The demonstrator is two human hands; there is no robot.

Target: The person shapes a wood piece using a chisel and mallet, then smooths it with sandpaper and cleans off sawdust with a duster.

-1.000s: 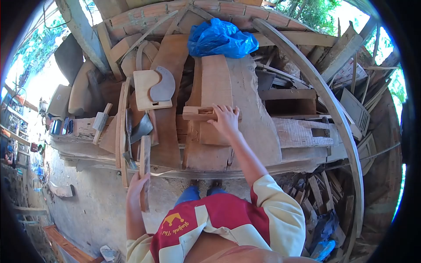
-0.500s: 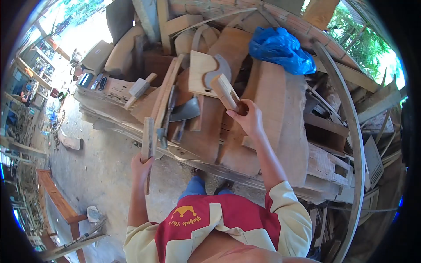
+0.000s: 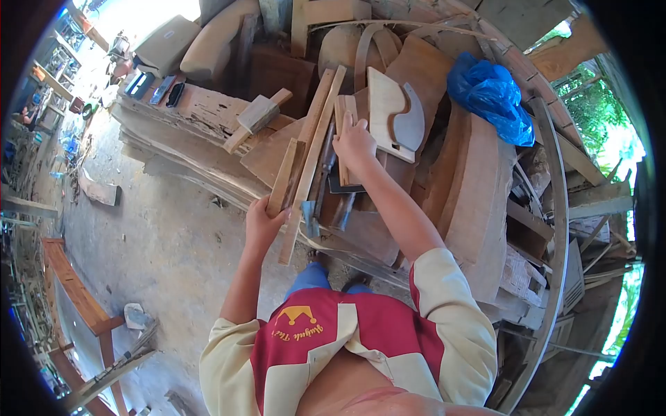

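Note:
My left hand [image 3: 264, 223] is closed round the lower end of a narrow wooden piece [image 3: 284, 176], held beside the long wooden strips [image 3: 318, 139] on the bench. My right hand [image 3: 356, 144] grips a short wooden block [image 3: 344, 109], which lies over the blade of a hand tool just right of the strips. The blade is mostly hidden under it. Right of that hand is a light wooden board with a curved cutout [image 3: 380, 104], with a grey curved piece [image 3: 409, 123] against it.
Planks [image 3: 472, 187] cover the bench's right side. A blue plastic bag [image 3: 491, 97] lies at the back right. A mallet-like wooden tool [image 3: 257, 115] rests left of the strips. A long curved bar [image 3: 559, 208] rises at the right. A wooden bench [image 3: 76, 284] stands at the left.
My right hand has moved left and down with the block, onto the tool beside the strips. My left hand has moved up and right with its wooden piece. The view has shifted.

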